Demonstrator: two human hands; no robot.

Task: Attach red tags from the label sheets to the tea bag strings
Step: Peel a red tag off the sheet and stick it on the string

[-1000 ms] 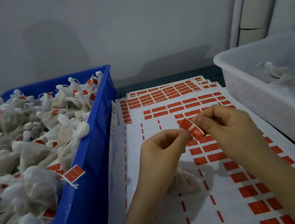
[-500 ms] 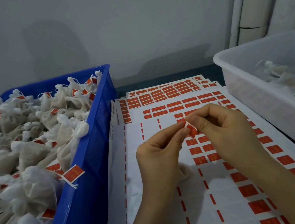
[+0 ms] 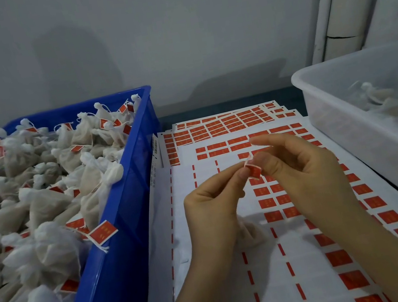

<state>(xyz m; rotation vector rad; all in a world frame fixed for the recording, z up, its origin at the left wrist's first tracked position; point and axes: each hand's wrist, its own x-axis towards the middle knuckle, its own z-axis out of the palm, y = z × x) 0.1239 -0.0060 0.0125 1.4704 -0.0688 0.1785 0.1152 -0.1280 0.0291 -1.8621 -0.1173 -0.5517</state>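
Left hand (image 3: pixel 213 207): thumb and forefinger pinch the left edge of the tag (image 3: pixel 253 171), held above the sheet (image 3: pixel 226 265).
Right hand (image 3: pixel 305 172): thumb tip against the tag's right side, forefinger lifted and blurred. Grip or mere touch, I cannot tell.
Tag: red, folded, between both hands. A bit of white string (image 3: pixel 248 160) shows at its top fold.
Bag (image 3: pixel 250 232): lies on the sheet under my left palm, mostly hidden.
Step (judged): closing the folded tag over the string.
Method: seat the string in the crease and match the edges before pressing. Press from the fold outward so the sticky halves meet flat. Keep the left pinch fixed as anchor, then tug the string lightly to check.
Risk: a skewed fold leaves adhesive exposed, or the string slips from the crease.
Sheet: left columns peeled, many red tags remain at right.
Blue bin (image 3: pixel 116 232): at left, heaped with tagged bags.
Clear tub (image 3: pixel 348 129): at right, holds bags with no tags visible.
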